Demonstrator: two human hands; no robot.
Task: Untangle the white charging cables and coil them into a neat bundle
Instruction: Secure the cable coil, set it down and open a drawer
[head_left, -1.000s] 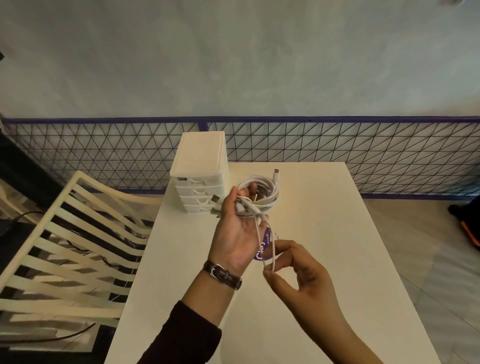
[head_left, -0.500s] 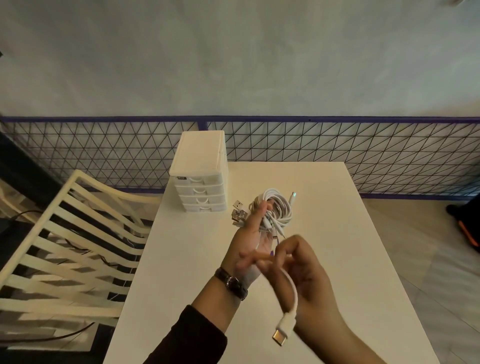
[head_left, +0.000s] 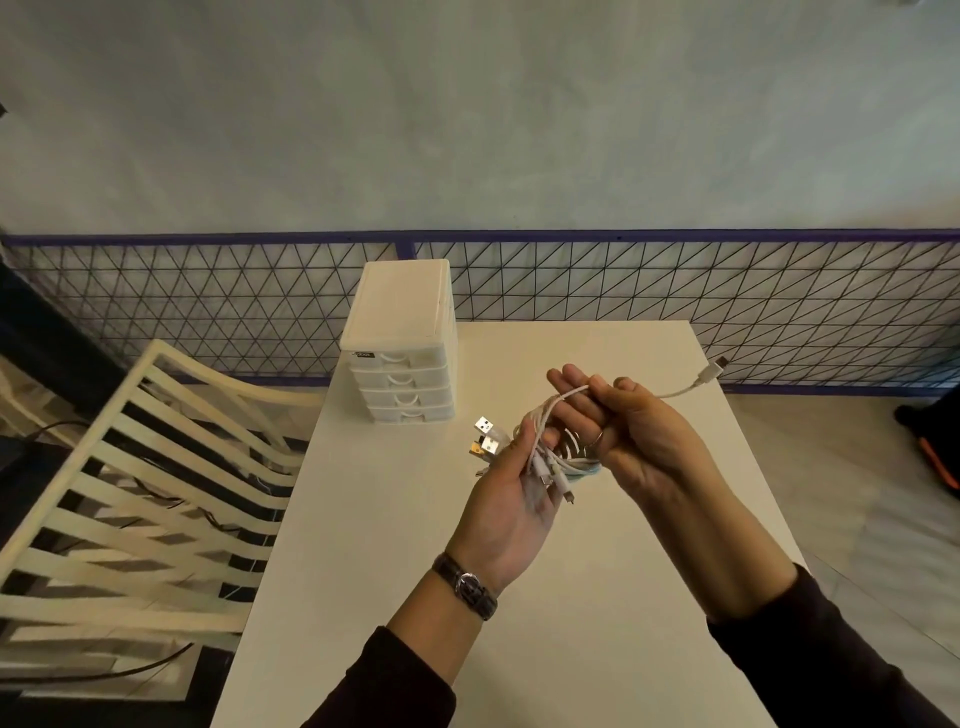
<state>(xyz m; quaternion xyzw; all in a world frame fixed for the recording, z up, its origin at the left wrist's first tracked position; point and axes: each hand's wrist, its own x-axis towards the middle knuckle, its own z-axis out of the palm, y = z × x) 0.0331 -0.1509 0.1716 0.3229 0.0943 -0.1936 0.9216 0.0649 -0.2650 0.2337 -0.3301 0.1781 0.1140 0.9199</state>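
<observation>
A bundle of white charging cables (head_left: 558, 449) hangs above the white table (head_left: 519, 597), held in my left hand (head_left: 511, 499), palm up, thumb pressed across the strands. Several USB plugs (head_left: 485, 439) stick out to the left of that hand, and smaller plugs dangle below the thumb. My right hand (head_left: 639, 436) pinches one cable strand over the bundle, knuckles toward me. That strand's free end, with a white plug (head_left: 712, 371), juts out to the right past my right hand. My right hand hides part of the coil.
A small white drawer unit (head_left: 402, 343) with several drawers stands at the table's far left. A cream slatted chair (head_left: 135, 499) stands left of the table. A blue wire-mesh fence (head_left: 675, 291) runs behind the table, against a grey wall.
My right hand rose from near my chest to over the bundle, carrying the loose cable end up and to the right. My left hand with the bundle shifted slightly right and opened flatter.
</observation>
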